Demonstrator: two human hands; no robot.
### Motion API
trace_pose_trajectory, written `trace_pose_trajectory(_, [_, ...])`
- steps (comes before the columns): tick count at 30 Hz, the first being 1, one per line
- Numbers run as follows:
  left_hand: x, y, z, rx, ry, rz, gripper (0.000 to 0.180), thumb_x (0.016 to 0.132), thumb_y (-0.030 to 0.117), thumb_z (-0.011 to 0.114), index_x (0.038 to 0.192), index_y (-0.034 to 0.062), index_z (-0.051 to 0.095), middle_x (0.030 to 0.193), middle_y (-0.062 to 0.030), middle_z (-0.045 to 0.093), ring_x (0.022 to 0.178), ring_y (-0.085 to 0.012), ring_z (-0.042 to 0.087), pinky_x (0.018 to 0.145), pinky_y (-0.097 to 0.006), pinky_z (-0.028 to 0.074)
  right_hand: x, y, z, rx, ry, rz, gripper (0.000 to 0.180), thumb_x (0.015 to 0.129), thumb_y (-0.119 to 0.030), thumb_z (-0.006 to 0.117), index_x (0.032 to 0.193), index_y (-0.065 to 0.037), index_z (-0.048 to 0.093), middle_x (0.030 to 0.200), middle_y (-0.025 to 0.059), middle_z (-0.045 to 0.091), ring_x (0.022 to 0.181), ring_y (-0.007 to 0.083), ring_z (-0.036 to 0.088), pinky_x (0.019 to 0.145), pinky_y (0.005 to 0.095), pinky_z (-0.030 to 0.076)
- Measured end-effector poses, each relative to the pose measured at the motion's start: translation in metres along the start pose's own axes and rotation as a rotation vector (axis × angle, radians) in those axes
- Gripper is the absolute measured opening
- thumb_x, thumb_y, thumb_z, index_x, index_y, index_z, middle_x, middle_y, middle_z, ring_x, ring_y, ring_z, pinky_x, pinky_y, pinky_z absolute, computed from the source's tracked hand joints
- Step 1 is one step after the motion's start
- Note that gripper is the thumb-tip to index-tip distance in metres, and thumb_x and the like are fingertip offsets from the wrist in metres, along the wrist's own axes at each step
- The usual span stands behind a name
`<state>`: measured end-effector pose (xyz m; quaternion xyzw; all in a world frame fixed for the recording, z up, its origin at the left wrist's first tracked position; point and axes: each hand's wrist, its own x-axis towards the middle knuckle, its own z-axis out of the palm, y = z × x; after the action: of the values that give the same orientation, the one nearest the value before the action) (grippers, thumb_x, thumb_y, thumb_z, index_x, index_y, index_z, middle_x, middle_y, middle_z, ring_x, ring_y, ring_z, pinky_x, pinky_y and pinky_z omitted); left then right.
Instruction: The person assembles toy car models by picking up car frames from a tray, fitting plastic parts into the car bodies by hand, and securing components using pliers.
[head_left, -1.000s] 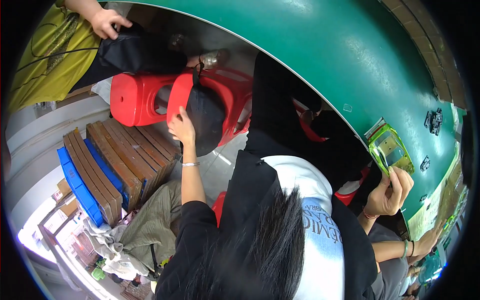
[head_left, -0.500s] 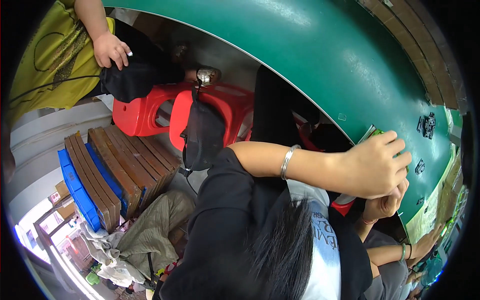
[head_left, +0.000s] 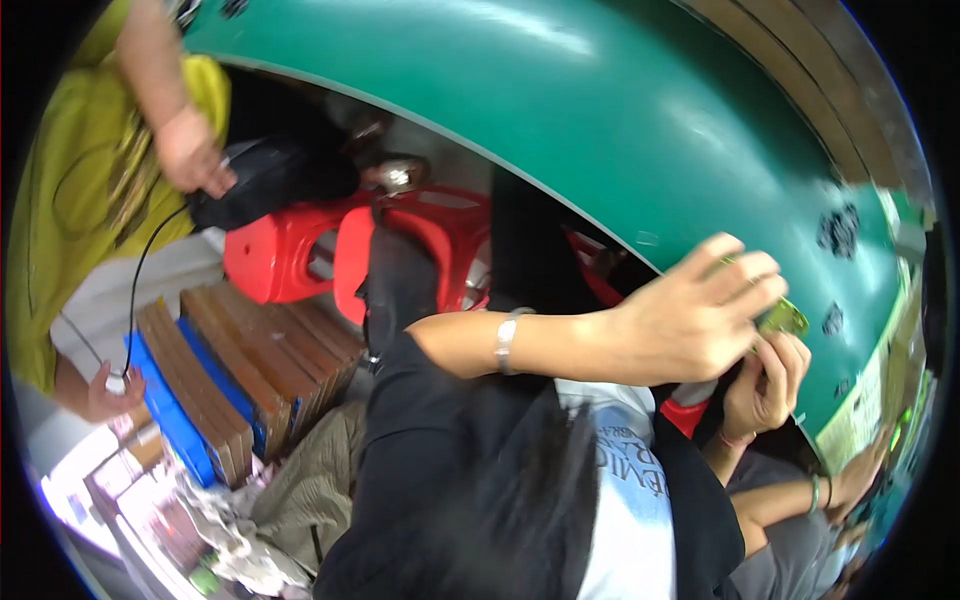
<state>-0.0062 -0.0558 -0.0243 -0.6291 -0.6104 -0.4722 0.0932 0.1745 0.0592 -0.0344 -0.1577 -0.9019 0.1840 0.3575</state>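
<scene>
Over the edge of the green table (head_left: 560, 130), both my hands meet around a small, glossy yellow-green piece (head_left: 786, 317). My left hand (head_left: 705, 308), on the arm with a silver bracelet (head_left: 506, 341), has its fingers bent over the far side of the piece. At the near side, the fingertips of my right hand (head_left: 770, 385) pinch it; a thin red band circles that wrist. Fingers cover much of the piece, so its exact kind cannot be made out. Small black parts (head_left: 838, 232) lie in clusters on the tabletop beyond my hands.
At left, a person in a yellow-green shirt (head_left: 80, 240) handles a black cord. Red stools (head_left: 270, 255) and a black bag (head_left: 400, 280) stand beside me. Brown and blue trays (head_left: 230, 370) are stacked at lower left. Another person's arm (head_left: 780, 505) reaches in at lower right.
My hands have parted slightly, exposing more of the yellow-green piece. The person at left has moved an arm, and a second hand with a corded white object has come into view.
</scene>
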Motion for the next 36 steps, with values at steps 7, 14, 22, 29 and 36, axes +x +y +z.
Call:
trace_pose_trajectory(7, [-0.013, 0.002, -0.024, 0.173, -0.159, -0.031, 0.029, 0.067, 0.014, 0.085, 0.095, 0.009, 0.078, 0.117, -0.0066, 0.072, 0.108, -0.0274, 0.057, 0.092, -0.042, 0.044, 0.003, 0.003, 0.014, 0.031, 0.065, -0.174, 0.035, 0.061, 0.005, 0.075, 0.095, -0.002, 0.08, 0.097, 0.0083, 0.073, 0.085, 0.0283, 0.066, 0.072, 0.0443, 0.052])
trace_pose_trajectory(14, [-0.022, 0.001, -0.006, 0.176, -0.176, 0.029, 0.024, 0.074, 0.008, 0.076, 0.098, 0.0096, 0.079, 0.102, -0.0013, 0.074, 0.104, -0.0235, 0.059, 0.086, -0.04, 0.042, -0.014, 0.016, 0.011, 0.051, 0.075, -0.206, 0.037, 0.059, -0.007, 0.072, 0.096, -0.004, 0.078, 0.102, 0.0038, 0.071, 0.085, 0.0216, 0.064, 0.07, 0.0388, 0.051])
trace_pose_trajectory(22, [-0.024, 0.001, 0.007, 0.204, -0.238, 0.052, 0.019, 0.076, 0.008, 0.072, 0.095, 0.0093, 0.077, 0.099, -0.0011, 0.076, 0.109, -0.0202, 0.061, 0.094, -0.044, 0.039, -0.021, 0.022, 0.012, 0.047, 0.055, -0.163, 0.035, 0.06, -0.012, 0.071, 0.093, -0.005, 0.078, 0.102, 0.0005, 0.072, 0.087, 0.0194, 0.065, 0.078, 0.0394, 0.052])
trace_pose_trajectory(29, [-0.016, -0.006, -0.003, 0.223, -0.322, 0.053, 0.023, 0.076, 0.012, 0.073, 0.098, 0.0059, 0.079, 0.106, -0.0048, 0.076, 0.116, -0.0218, 0.064, 0.098, -0.055, 0.04, -0.008, 0.024, 0.016, 0.096, -0.012, -0.151, 0.044, 0.052, -0.009, 0.069, 0.095, -0.001, 0.078, 0.102, 0.0064, 0.073, 0.088, 0.0269, 0.066, 0.074, 0.0447, 0.05])
trace_pose_trajectory(36, [-0.014, 0.004, 0.028, 0.179, -0.145, 0.043, 0.013, 0.08, 0.012, 0.071, 0.09, 0.0047, 0.073, 0.1, -0.0046, 0.072, 0.115, -0.0217, 0.065, 0.096, -0.049, 0.042, -0.021, 0.019, 0.008, -0.051, 0.012, 0.033, 0.021, 0.078, 0.007, 0.075, 0.097, 0.001, 0.078, 0.1, 0.0126, 0.075, 0.096, 0.0339, 0.07, 0.1, 0.051, 0.051])
